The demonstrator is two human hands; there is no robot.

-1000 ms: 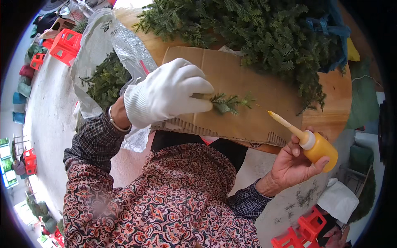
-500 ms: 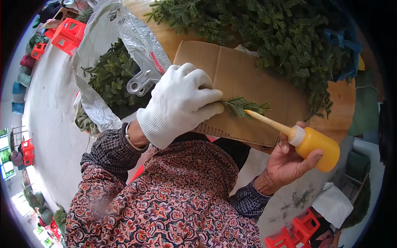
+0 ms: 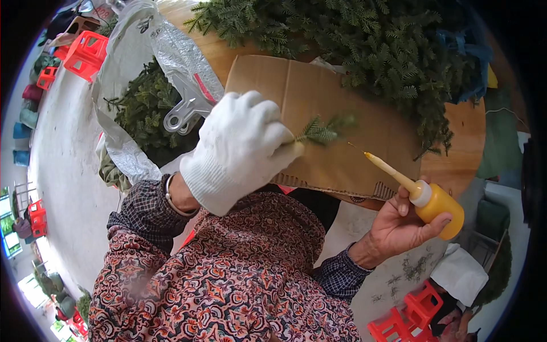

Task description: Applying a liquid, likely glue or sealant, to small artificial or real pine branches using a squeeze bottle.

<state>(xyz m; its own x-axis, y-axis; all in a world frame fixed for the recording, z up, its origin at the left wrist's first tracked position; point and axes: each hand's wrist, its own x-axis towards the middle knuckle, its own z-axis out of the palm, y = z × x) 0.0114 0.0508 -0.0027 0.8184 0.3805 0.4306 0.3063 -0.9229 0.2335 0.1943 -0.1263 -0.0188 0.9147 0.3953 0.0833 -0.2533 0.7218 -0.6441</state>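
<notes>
My left hand [image 3: 239, 151], in a white knitted glove, pinches a small green fir sprig [image 3: 319, 132] over the cardboard sheet [image 3: 273, 80]. The sprig's outer end is blurred. My bare right hand [image 3: 399, 228] is wrapped round a yellow squeeze bottle [image 3: 437, 210] with a white collar and a long tapered nozzle. That nozzle points up and left toward the sprig but stands apart from it. A thin yellow strand trails off its tip.
Dark green fir branches [image 3: 387, 57] are heaped on the wooden table [image 3: 464, 137] beyond the cardboard. At left, a clear plastic bag [image 3: 191, 51] holds more fir sprigs [image 3: 145, 108], with a large clear clip [image 3: 185, 111] beside them. Red stools [image 3: 85, 55] stand on the floor.
The bottle's nozzle has come off the sprig, opening a gap to its right. My left hand has shifted slightly left with the sprig, which now tilts upward more.
</notes>
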